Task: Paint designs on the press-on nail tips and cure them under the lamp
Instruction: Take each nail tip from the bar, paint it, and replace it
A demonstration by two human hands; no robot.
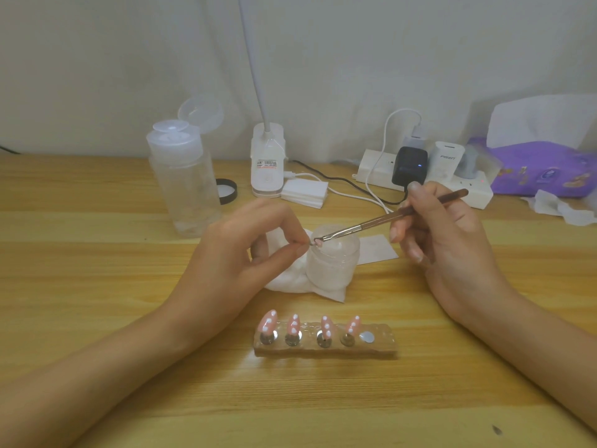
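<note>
Bare wooden tabletop (307,405) fills the near edge, open between the two forearms that come in from the lower corners. Just beyond stands a tan holder block (326,349) carrying four pink nail tips (294,324) dotted white, each upright on a metal peg, with one round disc (367,337) bare at its right end.

Past the block, the left hand (239,250) pinches a fifth nail tip (318,243) between thumb and forefinger. The right hand (449,234) grips one slim brush (387,218) pen-fashion, its tip touching that nail. Both hover over a frosted jar (332,263) sitting on a white wipe (290,281), with a paper slip (378,250) just to the right of the jar.

Farther back, from left: one clear bottle (184,189) with its flip cap open, a black lid (226,190), the gooseneck lamp (267,166), a stack of cotton pads (305,192), a power strip (465,192) crowded with plugs and cables, a purple tissue pack (542,169) and a crumpled tissue (562,206). A pale wall (355,53) closes the far side.
</note>
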